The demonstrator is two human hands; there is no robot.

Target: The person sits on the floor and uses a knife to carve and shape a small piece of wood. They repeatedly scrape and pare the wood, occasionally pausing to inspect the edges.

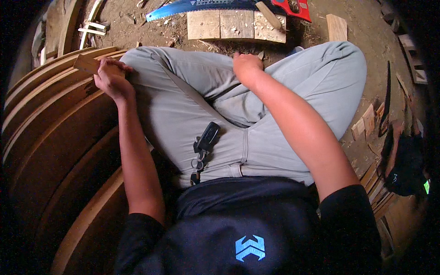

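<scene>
My left hand (112, 80) is closed around a short flat piece of wood (86, 64) beside my left knee, above the curved edges of stacked wooden boards (50, 75). Between my bent legs, near the shins, my right hand (248, 68) is curled with the fingers turned down. Whatever it may hold is hidden beneath it. Ahead of my legs, a low wooden block (204, 26) made of joined pieces sits on the ground. A rounded wooden stick (268, 15) lies on it among wood chips. Past it lies a handsaw with a blue blade (183, 9) and red handle (300, 10).
A wooden offcut (338, 27) stands on the dirt ground at the far right. Thin wood strips (93, 27) lie at the far left. Small wood pieces (364, 123) and a dark bag-like thing (405, 167) are to my right. Keys with a black fob (209, 136) hang over my trousers.
</scene>
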